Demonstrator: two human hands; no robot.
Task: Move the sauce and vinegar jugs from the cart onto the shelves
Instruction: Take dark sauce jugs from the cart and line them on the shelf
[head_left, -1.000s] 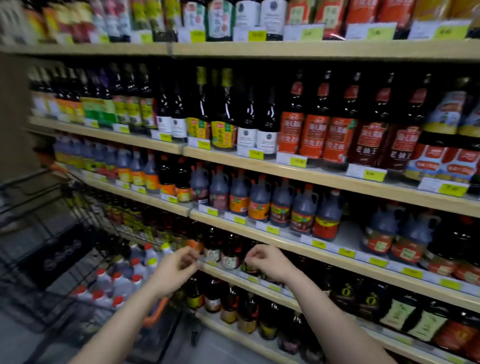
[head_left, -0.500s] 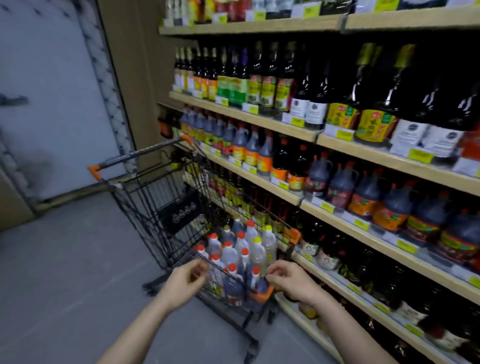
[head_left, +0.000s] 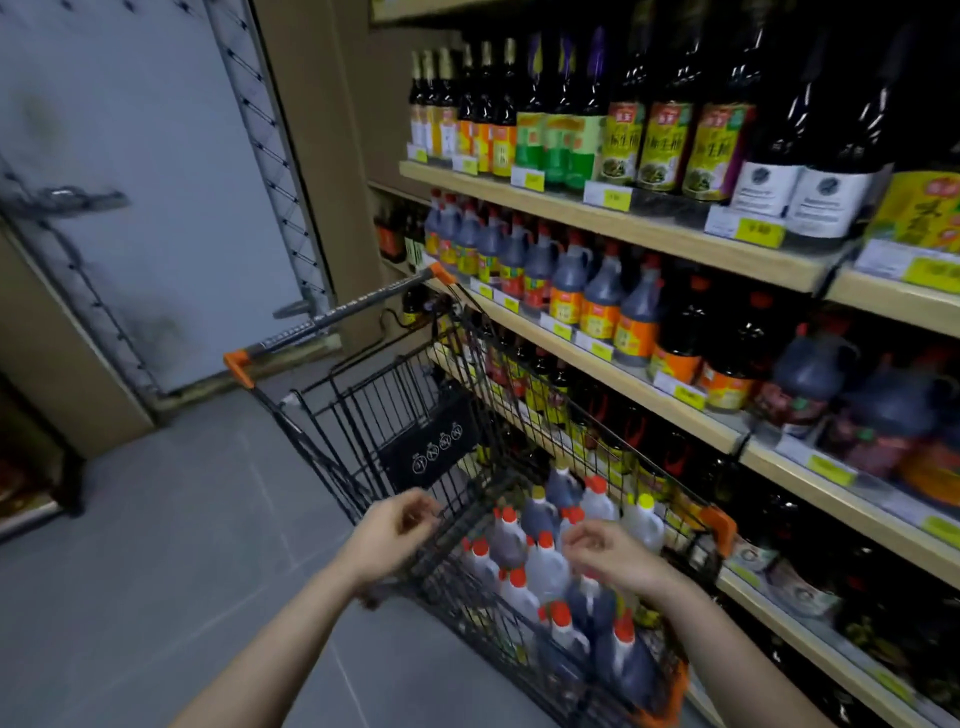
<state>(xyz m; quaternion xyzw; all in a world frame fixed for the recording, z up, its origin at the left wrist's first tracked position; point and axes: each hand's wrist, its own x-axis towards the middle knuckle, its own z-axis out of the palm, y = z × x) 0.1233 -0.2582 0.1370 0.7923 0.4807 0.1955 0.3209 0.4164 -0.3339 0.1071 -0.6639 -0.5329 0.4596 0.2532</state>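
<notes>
A black wire cart (head_left: 395, 410) with orange corners stands against the shelves (head_left: 639, 228). Several dark sauce jugs (head_left: 506, 540) and clear vinegar jugs (head_left: 545, 569) with red or yellow caps fill its basket. My left hand (head_left: 389, 535) hovers at the cart's near rim, fingers loosely curled, holding nothing. My right hand (head_left: 618, 558) hangs just above the jugs, fingers loosely curled and empty. Both hands are blurred by motion.
Wooden shelves on the right carry rows of dark bottles and jugs (head_left: 597, 301) with yellow price tags. A large grey door (head_left: 145, 208) with a metal latch closes the aisle's end. Bare grey floor (head_left: 171, 545) lies left of the cart.
My view has swung left and down from the shelves to the cart. Both hands have come over the cart's basket, the right one now above the jugs.
</notes>
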